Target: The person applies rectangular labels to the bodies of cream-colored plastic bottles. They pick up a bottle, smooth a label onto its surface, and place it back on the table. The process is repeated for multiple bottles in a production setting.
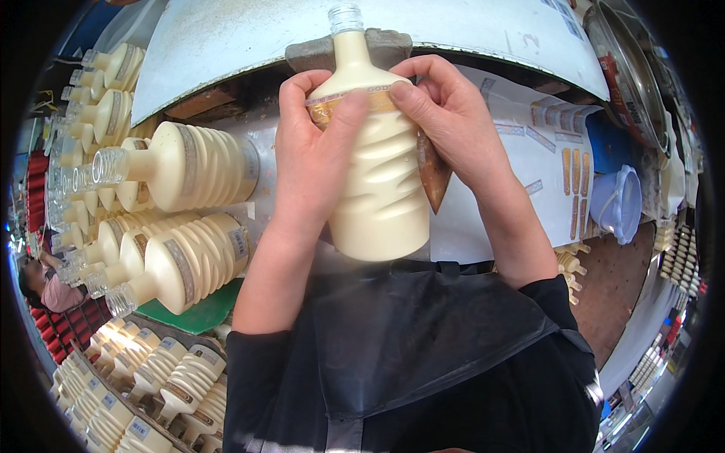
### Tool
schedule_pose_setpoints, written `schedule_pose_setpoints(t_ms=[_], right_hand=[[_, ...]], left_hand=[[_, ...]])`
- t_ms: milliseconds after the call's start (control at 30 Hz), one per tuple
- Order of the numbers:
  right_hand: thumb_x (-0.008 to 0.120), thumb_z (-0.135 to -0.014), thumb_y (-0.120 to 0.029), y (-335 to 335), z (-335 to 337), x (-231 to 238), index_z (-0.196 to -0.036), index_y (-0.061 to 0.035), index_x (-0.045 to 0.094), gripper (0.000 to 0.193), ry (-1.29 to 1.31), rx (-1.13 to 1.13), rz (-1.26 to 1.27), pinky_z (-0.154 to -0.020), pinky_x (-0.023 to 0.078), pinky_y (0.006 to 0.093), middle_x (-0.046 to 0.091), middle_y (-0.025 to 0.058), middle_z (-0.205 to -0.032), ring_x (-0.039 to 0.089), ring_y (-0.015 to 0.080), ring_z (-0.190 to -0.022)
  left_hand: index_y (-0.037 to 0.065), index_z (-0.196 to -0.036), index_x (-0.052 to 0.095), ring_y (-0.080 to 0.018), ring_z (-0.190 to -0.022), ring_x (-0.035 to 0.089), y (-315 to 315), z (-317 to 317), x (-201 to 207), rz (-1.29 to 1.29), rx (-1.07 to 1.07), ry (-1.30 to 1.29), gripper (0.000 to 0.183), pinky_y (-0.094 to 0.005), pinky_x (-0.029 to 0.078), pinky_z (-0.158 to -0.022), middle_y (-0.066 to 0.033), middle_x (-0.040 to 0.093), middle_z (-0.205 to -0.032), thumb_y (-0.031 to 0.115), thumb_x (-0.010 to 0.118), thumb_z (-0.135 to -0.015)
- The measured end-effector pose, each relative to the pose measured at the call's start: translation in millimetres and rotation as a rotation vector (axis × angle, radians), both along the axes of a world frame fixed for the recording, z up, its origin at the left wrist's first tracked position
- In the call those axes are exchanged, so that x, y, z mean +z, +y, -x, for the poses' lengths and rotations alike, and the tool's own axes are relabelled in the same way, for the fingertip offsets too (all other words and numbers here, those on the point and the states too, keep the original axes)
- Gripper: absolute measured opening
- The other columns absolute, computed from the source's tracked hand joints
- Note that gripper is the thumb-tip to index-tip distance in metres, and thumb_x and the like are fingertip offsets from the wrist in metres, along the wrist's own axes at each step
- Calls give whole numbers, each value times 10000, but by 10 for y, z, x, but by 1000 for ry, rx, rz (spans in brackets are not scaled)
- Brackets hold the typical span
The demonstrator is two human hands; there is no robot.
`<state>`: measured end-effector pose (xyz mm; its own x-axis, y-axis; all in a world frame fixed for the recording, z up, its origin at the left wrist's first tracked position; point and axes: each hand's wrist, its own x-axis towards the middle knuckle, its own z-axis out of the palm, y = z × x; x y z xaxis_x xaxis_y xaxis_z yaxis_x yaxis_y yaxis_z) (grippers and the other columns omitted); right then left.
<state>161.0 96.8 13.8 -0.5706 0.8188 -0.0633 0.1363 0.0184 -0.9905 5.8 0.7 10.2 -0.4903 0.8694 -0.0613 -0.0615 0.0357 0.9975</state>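
Cream ribbed bottle [381, 181] — clear threaded neck, gold band, both hands pressing it

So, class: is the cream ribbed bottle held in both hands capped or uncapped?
Uncapped. The cream ribbed bottle shows a bare clear threaded neck with no cap, while the left hand and right hand press its label band.

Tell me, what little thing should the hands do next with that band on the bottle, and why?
Probably smooth the band flat around the shoulder of the cream bottle. Both thumbs already press on it, the left hand and right hand wrapping the bottle from each side. The band looks a bit wavy under the left thumb, so sliding the thumbs outward would likely seat it.
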Motion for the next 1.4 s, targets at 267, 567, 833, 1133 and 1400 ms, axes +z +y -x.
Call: schedule_pose_setpoints(t_ms=[267, 567, 833, 1133, 1400], right_hand=[[626, -1060, -223, -5, 14, 26, -1207, -26, 606, 247, 183, 8, 189, -754, 502, 198, 675, -7, -958, 600, 21, -862], [705, -986, -279, -39, 31, -118, -1166, -15, 638, 327, 159, -54, 82, -757, 506, 253, 674, 26, -882, 612, 77, -832], [489, -1107, -401, 112, -121, 55, -1244, -22, 648, 432, 150, -103, 251, -426, 311, 176, 537, -56, -740, 433, 2, -521], [721, -980, -366, -28, 63, -12, -1168, 4, 642, 422, 66, -78, 109, -688, 473, 207, 639, -26, -836, 580, 42, -754], [735, -985, -266, -39, 39, -5, -1194, 10, 608, 369, -10, -38, 65, -719, 507, 203, 698, 21, -892, 633, 47, -802]], left_hand=[[-8, -1311, 479, -172, -1049, 606, -1, -18, 4, 17, 7, -11, 588, -326, 535, -905, -138, 609, -1193, 370, 750, -952], [-4, -1306, 481, -175, -1062, 594, 2, -15, -9, 8, 2, 23, 570, -326, 524, -918, -137, 599, -1194, 363, 746, -960], [9, -1312, 478, -171, -1051, 600, -18, 0, 25, 20, -15, -48, 532, -322, 520, -908, -131, 619, -1165, 390, 683, -1003], [-5, -1315, 467, -169, -1029, 616, 8, -16, 22, -9, -17, -1, 538, -318, 530, -887, -154, 627, -1168, 380, 679, -1005], [-20, -1314, 462, -188, -1032, 623, 14, -9, 10, -3, -12, 54, 566, -332, 532, -891, -168, 627, -1164, 390, 687, -995]])
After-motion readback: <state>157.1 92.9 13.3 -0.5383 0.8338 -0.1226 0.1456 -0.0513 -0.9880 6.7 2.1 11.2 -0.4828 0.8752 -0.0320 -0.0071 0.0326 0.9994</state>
